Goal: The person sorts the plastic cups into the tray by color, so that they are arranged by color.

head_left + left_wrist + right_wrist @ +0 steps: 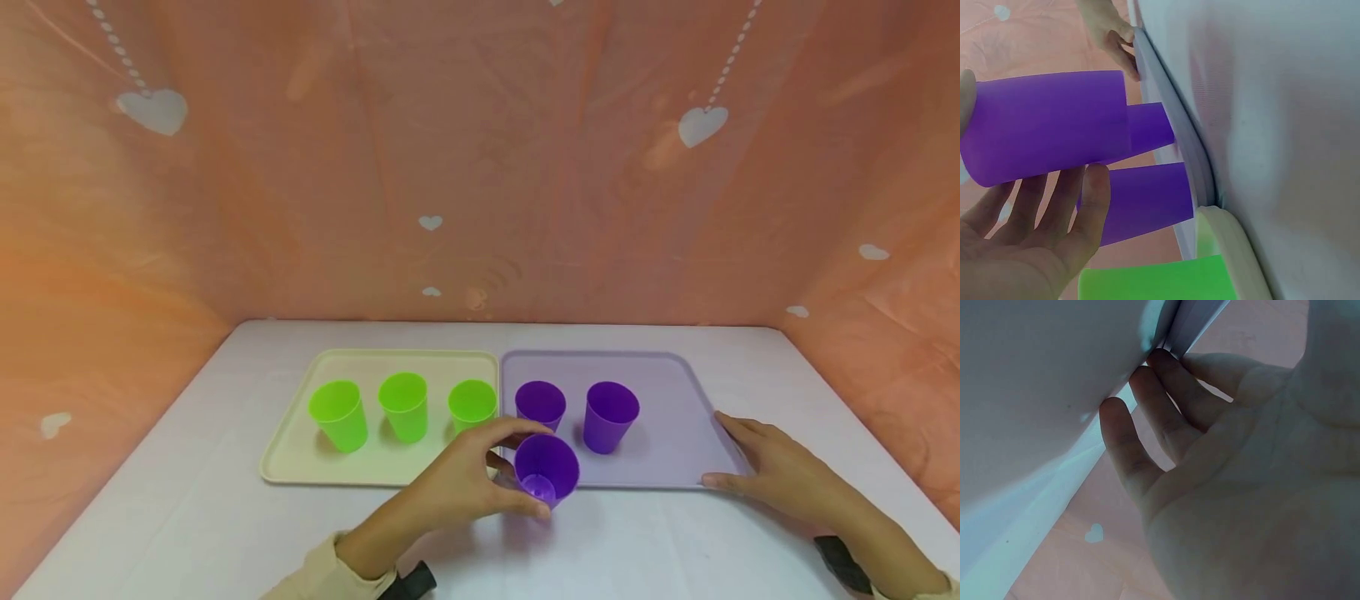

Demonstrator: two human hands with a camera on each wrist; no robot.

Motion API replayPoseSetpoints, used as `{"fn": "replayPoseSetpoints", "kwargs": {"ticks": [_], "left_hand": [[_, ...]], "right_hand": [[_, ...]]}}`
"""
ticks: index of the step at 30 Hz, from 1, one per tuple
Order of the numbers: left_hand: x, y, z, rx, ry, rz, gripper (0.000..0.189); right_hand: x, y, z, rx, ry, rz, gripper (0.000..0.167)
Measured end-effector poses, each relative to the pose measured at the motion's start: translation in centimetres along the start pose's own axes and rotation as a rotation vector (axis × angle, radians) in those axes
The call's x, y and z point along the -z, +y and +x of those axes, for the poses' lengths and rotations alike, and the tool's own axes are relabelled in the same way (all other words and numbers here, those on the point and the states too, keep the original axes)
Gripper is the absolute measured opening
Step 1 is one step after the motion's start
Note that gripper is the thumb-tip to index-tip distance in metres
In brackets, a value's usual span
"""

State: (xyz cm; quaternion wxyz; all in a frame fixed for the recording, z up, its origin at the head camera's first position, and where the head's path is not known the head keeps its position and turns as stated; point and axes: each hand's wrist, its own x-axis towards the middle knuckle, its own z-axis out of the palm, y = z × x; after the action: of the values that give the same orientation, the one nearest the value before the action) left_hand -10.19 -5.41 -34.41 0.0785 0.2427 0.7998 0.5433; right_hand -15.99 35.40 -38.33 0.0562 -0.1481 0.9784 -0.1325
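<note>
A purple cup (547, 472) is held up by my left hand (472, 479), its open mouth facing the head camera. In the left wrist view, the thumb lies on one side of that cup (1047, 125) and the fingers (1088, 206) on the other. The cup hangs above the front edge of the lilac tray (675, 417). Two more purple cups stand upright on that tray, one at the left (540, 402) and one near the middle (609, 421). My right hand (787, 467) touches the tray's front right corner, thumb at the front edge, fingers along the side.
To the left, a cream tray (292, 462) adjoins the lilac one. On it stand three green cups: left (341, 421), middle (405, 408) and right (472, 404). Both trays lie on a white-covered table (187, 508). Orange cloth (480, 167) with white hearts hangs behind and beside it.
</note>
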Motion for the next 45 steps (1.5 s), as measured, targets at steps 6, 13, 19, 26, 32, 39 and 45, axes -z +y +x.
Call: {"fn": "replayPoseSetpoints", "kwargs": {"ticks": [6, 13, 19, 26, 32, 39, 45], "left_hand": [[0.4, 0.6, -0.2, 0.005, 0.034, -0.051, 0.071], [0.5, 0.7, -0.2, -0.099, 0.063, -0.069, 0.072], [0.7, 0.7, -0.2, -0.198, 0.070, -0.046, 0.074], [2.0, 1.4, -0.5, -0.188, 0.092, -0.023, 0.072], [3.5, 2.2, -0.9, -0.197, 0.116, -0.039, 0.070], [4.2, 2.6, -1.0, -0.194, 0.127, -0.089, 0.071], [4.3, 2.7, -1.0, -0.148, 0.137, -0.041, 0.063]], "right_hand": [[0.1, -0.1, 0.1, 0.003, -0.002, -0.005, 0.106], [0.1, 0.0, 0.0, 0.008, -0.002, -0.003, 0.104], [0.1, 0.1, -0.1, 0.009, -0.001, -0.002, 0.103], [0.0, 0.1, 0.0, 0.015, 0.003, 0.012, 0.104], [0.1, 0.1, 0.1, 0.000, -0.015, -0.003, 0.105], [0.3, 0.0, 0.1, -0.011, -0.024, -0.012, 0.106], [0.1, 0.0, 0.0, -0.014, -0.032, 0.017, 0.105]]}}
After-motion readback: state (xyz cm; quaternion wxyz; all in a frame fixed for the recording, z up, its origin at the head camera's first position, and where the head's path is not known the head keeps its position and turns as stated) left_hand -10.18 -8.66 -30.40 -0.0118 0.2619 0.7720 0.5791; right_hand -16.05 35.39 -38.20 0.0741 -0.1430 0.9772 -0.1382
